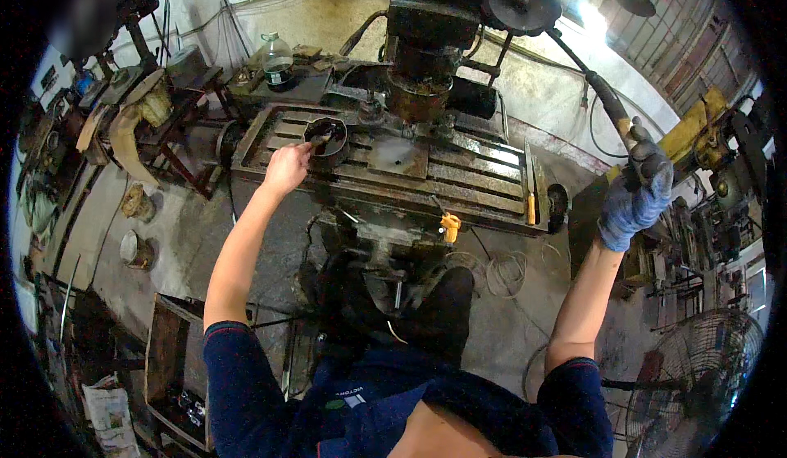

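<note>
Can (pixel 327 141): dark, round, open-topped; stands on the slotted machine table (pixel 459 181), left end. A brush (pixel 320 138) pokes into it.
Left hand (pixel 287 168): bare, fingers pinched on the brush, at the can's rim.
Right hand (pixel 638 189): blue glove, fist closed round the lever (pixel 602 97), a long dark arm running up to the machine head.
Spindle (pixel 418 93): rusty, above table centre, well apart from the can.
Flat plate (pixel 397 156): on the table, just right of the can.
Yellow tool (pixel 449 227): at the table's front edge.
Plastic bottle (pixel 278 61): on the bench behind.
Fan (pixel 697 376): floor, lower right.
</note>
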The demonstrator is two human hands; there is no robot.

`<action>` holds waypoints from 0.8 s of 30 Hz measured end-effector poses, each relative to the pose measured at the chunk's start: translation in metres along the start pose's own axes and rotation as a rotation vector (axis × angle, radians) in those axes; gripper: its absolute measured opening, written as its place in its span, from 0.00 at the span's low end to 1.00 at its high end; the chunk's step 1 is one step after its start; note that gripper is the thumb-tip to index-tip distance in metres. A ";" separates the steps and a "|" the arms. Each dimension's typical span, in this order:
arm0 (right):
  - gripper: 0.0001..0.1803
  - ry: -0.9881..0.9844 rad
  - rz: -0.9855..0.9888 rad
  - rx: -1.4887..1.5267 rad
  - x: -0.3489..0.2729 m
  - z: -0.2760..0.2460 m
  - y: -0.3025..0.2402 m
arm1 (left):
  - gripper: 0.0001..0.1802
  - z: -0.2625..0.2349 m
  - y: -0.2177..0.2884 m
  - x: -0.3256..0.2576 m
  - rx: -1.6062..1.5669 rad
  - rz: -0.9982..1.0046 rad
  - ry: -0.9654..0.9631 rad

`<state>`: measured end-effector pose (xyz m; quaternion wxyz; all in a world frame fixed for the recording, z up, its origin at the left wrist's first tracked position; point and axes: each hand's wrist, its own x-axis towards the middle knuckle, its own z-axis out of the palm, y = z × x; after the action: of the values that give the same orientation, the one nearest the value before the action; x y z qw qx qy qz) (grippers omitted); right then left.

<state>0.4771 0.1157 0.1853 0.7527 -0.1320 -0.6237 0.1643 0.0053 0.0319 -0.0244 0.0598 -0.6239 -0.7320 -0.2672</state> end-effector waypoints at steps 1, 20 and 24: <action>0.16 0.020 0.009 -0.032 -0.001 0.004 -0.003 | 0.15 0.000 -0.004 0.001 -0.015 0.012 0.005; 0.18 -0.019 -0.065 -0.020 0.000 -0.005 0.006 | 0.13 -0.064 -0.005 -0.053 -0.524 -0.388 0.021; 0.17 0.032 -0.027 0.027 -0.001 0.002 0.003 | 0.16 -0.036 0.019 -0.043 -1.035 -0.426 0.134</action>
<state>0.4744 0.1176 0.1836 0.7664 -0.1160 -0.6111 0.1602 0.0241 -0.0209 -0.0060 -0.2632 -0.3918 -0.6098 -0.6366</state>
